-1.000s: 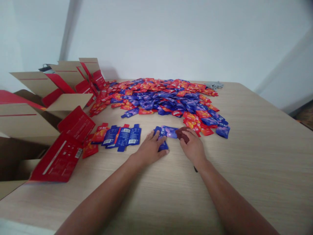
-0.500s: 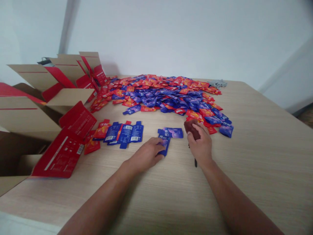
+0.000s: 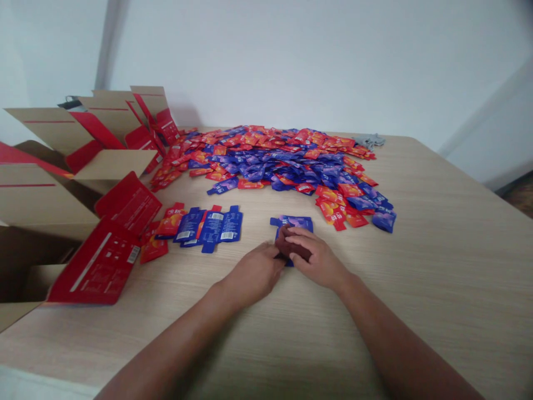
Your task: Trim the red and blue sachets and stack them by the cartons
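My left hand (image 3: 254, 272) and my right hand (image 3: 318, 260) meet in the middle of the wooden table (image 3: 437, 266). Between them sits a small dark maroon object (image 3: 291, 248); my right fingers are curled over it and my left fingertips touch its left end. A blue packet (image 3: 295, 223) lies flat just beyond the hands, partly hidden by them. A big heap of red and blue packets (image 3: 283, 161) covers the far half of the table. A short row of blue and red packets (image 3: 206, 225) lies to the left.
Open cardboard boxes with red printed flaps (image 3: 62, 183) crowd the table's left edge. A grey cloth (image 3: 368, 140) lies at the far edge behind the heap. White walls stand behind the table.
My right hand has carried the maroon object from the edge of the heap leftward and nearer, to my left hand. My left hand has drawn back a little along the blue packet.
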A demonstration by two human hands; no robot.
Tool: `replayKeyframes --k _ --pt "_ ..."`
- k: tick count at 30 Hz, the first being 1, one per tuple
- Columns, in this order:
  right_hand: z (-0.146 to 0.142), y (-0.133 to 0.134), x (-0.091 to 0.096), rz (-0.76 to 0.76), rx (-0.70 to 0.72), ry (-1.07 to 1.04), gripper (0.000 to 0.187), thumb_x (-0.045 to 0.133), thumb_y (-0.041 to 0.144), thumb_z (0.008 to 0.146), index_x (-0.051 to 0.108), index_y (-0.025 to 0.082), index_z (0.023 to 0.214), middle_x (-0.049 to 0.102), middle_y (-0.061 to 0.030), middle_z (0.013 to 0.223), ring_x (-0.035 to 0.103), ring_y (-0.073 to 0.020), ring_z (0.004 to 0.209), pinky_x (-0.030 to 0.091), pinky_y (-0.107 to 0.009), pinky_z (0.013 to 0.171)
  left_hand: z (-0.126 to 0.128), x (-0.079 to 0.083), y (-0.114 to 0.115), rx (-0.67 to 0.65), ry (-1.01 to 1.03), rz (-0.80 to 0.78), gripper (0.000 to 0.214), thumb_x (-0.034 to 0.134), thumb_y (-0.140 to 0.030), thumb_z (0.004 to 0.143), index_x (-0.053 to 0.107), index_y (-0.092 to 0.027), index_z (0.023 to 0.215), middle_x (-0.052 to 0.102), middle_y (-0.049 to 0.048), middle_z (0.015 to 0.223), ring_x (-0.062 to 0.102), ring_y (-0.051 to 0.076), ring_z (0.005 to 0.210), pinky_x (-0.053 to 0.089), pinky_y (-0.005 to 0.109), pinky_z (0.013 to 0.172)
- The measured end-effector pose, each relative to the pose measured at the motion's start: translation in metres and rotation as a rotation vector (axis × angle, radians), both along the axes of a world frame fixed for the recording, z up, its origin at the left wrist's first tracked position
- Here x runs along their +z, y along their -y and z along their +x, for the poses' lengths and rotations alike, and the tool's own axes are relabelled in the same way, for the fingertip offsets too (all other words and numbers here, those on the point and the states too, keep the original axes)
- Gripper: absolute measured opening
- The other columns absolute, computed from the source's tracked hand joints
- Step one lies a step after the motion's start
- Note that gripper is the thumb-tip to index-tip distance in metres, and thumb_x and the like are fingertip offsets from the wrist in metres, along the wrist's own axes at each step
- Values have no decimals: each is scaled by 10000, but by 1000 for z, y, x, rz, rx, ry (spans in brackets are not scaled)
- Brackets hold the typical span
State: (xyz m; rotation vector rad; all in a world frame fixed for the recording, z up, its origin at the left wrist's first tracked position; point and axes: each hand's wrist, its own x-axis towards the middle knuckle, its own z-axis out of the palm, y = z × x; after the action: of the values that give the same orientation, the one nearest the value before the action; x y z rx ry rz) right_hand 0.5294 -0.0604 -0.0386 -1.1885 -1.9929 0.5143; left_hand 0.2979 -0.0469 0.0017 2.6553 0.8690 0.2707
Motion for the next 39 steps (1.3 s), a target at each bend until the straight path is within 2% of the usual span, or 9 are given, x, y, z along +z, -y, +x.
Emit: replayKeyframes --k 4,8,16,21,27,30,33,36,39 --pt "-3 0 3 1 38 90 456 640 171 923 744 276 1354 623 -73 1565 607 -252 1438 498 -469 1231 1 0 13 26 -86 41 319 605 -200 985 754 -166 1265 671 156 1437 594 314 1403 452 450 1268" --pt "-7 -5 1 18 8 151 462 630 163 930 747 279 1362 607 -70 1584 605 -254 1440 502 -460 1227 2 1 17 46 -120 16 382 653 -252 956 735 -154 1316 665 195 1450 594 354 1414 464 496 1260" --pt "-3 -30 -12 6 -231 187 423 605 247 990 735 202 1390 600 -134 1583 572 -280 1472 464 -481 1256 0 4 16 13 -211 26 461 640 -312 980 692 -94 1382 564 242 1587 516 361 1521 404 472 1308" --pt "1 -36 -21 17 -365 181 426 585 278 1008 723 193 1403 593 -147 1588 553 -295 1487 467 -503 1250 -1 7 13 13 -155 4 338 603 -290 992 727 -151 1274 607 196 1548 552 337 1483 424 469 1296" --pt "1 -19 -10 39 -151 159 404 616 251 990 742 228 1373 594 -117 1594 571 -272 1473 462 -488 1257 -1 5 12 30 -113 20 290 648 -281 976 735 -172 1231 645 173 1480 578 337 1435 422 489 1289" --pt "1 -9 2 27 -5 189 426 631 176 947 749 244 1351 606 -104 1580 589 -271 1451 495 -485 1226 1 3 11 56 -105 14 246 652 -263 978 757 -183 1186 725 148 1309 653 321 1306 444 512 1256" --pt "1 -4 12 10 96 192 439 649 125 902 765 270 1301 628 -82 1545 629 -268 1397 530 -465 1191 3 3 8 68 -114 -6 194 605 -222 1000 783 -184 1069 758 121 1152 691 287 1188 501 470 1187" --pt "-2 -4 17 -1 104 204 406 650 118 896 769 271 1253 646 -74 1508 645 -269 1363 539 -453 1175 3 4 6 47 -112 -8 187 600 -206 999 785 -185 1008 753 116 1163 684 276 1181 534 425 1130" --pt "-8 -8 15 -4 35 258 375 634 132 915 758 271 1242 640 -80 1501 640 -281 1357 534 -471 1170 1 4 5 9 -111 18 206 581 -205 1012 786 -180 1017 746 120 1168 671 279 1198 532 419 1130"
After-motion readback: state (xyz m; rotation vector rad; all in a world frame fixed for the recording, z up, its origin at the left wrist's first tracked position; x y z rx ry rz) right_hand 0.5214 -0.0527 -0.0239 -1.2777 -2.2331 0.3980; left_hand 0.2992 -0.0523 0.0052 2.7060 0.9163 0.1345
